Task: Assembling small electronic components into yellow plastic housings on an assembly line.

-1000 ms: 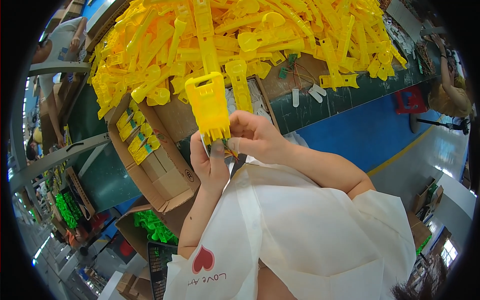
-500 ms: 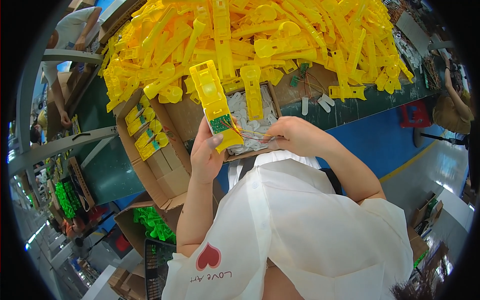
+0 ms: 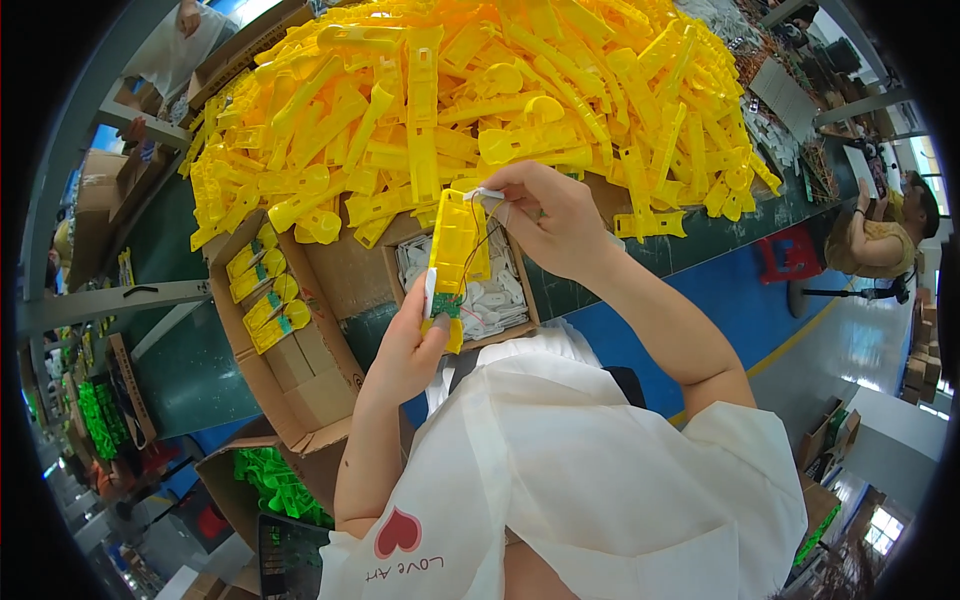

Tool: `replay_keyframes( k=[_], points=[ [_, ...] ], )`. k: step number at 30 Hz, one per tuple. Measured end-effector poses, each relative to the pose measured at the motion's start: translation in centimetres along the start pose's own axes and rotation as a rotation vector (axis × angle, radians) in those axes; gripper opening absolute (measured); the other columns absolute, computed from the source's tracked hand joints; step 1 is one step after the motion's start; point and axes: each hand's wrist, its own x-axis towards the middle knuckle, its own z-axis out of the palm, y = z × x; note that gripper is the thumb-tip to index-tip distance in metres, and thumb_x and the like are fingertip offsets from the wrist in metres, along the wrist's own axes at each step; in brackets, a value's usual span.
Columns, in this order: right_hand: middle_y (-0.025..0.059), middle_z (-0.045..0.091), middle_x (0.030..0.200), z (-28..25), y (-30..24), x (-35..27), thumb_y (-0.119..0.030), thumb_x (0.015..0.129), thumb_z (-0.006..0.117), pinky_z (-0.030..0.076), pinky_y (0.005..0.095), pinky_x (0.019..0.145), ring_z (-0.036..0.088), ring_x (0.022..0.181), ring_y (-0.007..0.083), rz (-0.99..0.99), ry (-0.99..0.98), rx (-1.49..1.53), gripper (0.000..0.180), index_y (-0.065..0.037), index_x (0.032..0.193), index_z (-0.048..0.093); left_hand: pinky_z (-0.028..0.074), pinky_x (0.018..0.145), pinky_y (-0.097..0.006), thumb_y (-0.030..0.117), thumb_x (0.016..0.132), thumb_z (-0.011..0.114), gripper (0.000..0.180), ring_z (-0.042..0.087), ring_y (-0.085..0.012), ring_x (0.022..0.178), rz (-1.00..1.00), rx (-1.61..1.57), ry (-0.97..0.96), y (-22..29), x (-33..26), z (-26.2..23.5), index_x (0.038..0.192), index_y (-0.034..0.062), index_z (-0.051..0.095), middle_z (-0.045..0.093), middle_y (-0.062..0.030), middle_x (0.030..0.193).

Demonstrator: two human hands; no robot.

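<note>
My left hand [image 3: 408,342] is closed around the near part of a yellow plastic housing half [image 3: 452,235], tilted upright in front of me. A green circuit board [image 3: 440,303] sits in the housing's near end, by my thumb. Thin wires [image 3: 482,240] run from the board area up to my right hand [image 3: 553,218]. That hand pinches a small white plastic piece [image 3: 487,193] at the housing's far end. Below the housing, an open cardboard box [image 3: 533,300] holds many loose white plastic pieces [image 3: 490,298]; my left hand partly covers its view.
A large heap of yellow plastic parts [image 3: 480,90] covers the far table. At left, a cardboard box [image 3: 318,385] contains several yellow parts with boards [image 3: 268,300]. Green parts [image 3: 275,480] fill a lower box. A person [image 3: 880,235] stands at far right, near a red stool [image 3: 785,255].
My right hand has moved up and away from me, from the wires near the board to the housing's far end. The housing has turned in my left hand, and the view has shifted.
</note>
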Motion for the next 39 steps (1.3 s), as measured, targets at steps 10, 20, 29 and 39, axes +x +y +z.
replay_keyframes(
  k=[10, 20, 29, 39],
  points=[
    [0.0085, 0.052, 0.107, -0.2, 3.3, -0.4, 0.004, 0.078, 0.051, 0.043, 0.0246, 0.081, 0.05, 0.101, 0.015, 0.149, -0.189, 0.341, 0.027, 0.0, 0.104, 0.055, 0.044, 0.074, -0.028, 0.003, 0.083, 0.039, 0.04, 0.053, -0.015, 0.085, -0.061, -0.428, -0.029, -1.2, -0.2, 0.1, 0.122, 0.0003, 0.033, 0.053, -0.0099, 0.095],
    [0.0071, 0.059, 0.088, 4.4, 2.8, -3.8, -0.009, 0.085, 0.051, 0.046, 0.0234, 0.071, 0.056, 0.08, 0.0107, 0.461, -0.071, 1.108, 0.02, 0.003, 0.1, 0.056, 0.04, 0.08, -0.027, 0.006, 0.085, 0.038, 0.033, 0.05, -0.0133, 0.088, -0.053, -0.709, -0.214, -1.0, -0.2, -0.4, 0.118, 0.0012, 0.035, 0.051, -0.0079, 0.098],
    [0.011, 0.053, 0.107, 2.9, 0.4, -3.3, -0.016, 0.082, 0.047, 0.039, 0.0327, 0.086, 0.05, 0.099, 0.0184, 0.655, -0.211, 1.409, 0.037, 0.004, 0.113, 0.045, 0.038, 0.082, -0.025, 0.003, 0.086, 0.036, 0.033, 0.049, -0.0122, 0.088, 0.008, -0.448, -0.114, -0.3, -0.2, 0.6, 0.119, 0.0005, 0.033, 0.05, -0.0071, 0.096],
    [0.0025, 0.052, 0.07, 3.5, -3.2, -3.9, -0.011, 0.072, 0.065, 0.037, 0.02, 0.05, 0.044, 0.055, 0.0075, 0.281, -0.156, 0.397, 0.016, -0.002, 0.082, 0.056, 0.036, 0.086, -0.025, 0.005, 0.087, 0.037, 0.035, 0.046, -0.0119, 0.097, 0.145, -0.199, 0.197, -2.7, 0.8, 1.9, 0.121, 0.0001, 0.031, 0.046, -0.0079, 0.108]
  ],
)
